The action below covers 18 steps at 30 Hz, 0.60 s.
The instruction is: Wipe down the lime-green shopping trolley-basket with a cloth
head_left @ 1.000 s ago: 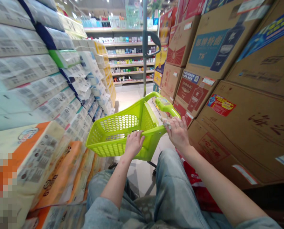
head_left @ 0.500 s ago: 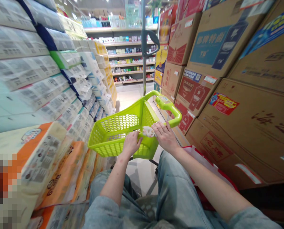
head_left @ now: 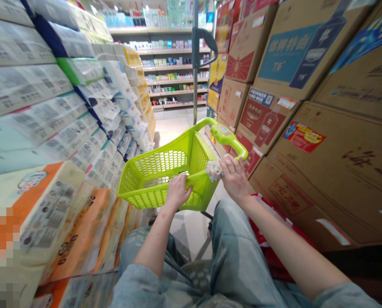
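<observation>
At frame centre, a green basket is gripped on its near rim by the left hand, a crumpled whitish cloth being held by the right hand at the rim's right end.

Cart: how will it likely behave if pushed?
The cart will probably roll, since a wheel shows beneath it. Its holed wall looks like molded plastic, so likely stiff, and perhaps light for its size.

Pale, glossy floor tiles are gleaming brightly, while long, horizontal, pale-edged shelves in several tiers are spanning the background beyond them.
</observation>
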Available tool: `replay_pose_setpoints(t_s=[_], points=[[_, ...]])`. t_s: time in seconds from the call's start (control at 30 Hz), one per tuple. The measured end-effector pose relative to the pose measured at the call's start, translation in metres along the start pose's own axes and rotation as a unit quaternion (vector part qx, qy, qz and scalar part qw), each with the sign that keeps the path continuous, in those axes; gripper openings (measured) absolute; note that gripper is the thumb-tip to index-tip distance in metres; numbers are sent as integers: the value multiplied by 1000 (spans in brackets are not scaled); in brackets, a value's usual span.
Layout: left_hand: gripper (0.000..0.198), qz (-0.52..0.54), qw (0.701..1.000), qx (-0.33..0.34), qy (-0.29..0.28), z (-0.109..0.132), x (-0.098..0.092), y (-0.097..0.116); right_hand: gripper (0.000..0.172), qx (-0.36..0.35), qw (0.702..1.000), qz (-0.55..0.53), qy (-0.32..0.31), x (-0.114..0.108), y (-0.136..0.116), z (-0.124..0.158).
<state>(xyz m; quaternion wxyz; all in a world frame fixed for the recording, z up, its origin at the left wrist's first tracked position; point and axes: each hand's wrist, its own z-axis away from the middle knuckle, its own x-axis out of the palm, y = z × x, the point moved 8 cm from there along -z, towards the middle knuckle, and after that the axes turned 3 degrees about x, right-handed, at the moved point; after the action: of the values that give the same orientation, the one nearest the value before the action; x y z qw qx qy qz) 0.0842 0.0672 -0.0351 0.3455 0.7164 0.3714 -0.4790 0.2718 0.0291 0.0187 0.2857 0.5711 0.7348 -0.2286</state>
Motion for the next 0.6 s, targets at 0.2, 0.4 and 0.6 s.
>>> replay_pose_setpoints(t_s=[0.2, 0.4, 0.6], points=[[31, -14, 1000, -6, -1, -2, 2, -1, 42, -60, 998, -15, -32, 10, -36, -8], [27, -14, 1000, 2, 1, -2, 1, -2, 29, -115, 993, -23, -35, 4, -38, -12], [25, -13, 1000, -1, -1, -1, 0, -2, 34, -33, 999, 3, 17, -21, 36, -10]])
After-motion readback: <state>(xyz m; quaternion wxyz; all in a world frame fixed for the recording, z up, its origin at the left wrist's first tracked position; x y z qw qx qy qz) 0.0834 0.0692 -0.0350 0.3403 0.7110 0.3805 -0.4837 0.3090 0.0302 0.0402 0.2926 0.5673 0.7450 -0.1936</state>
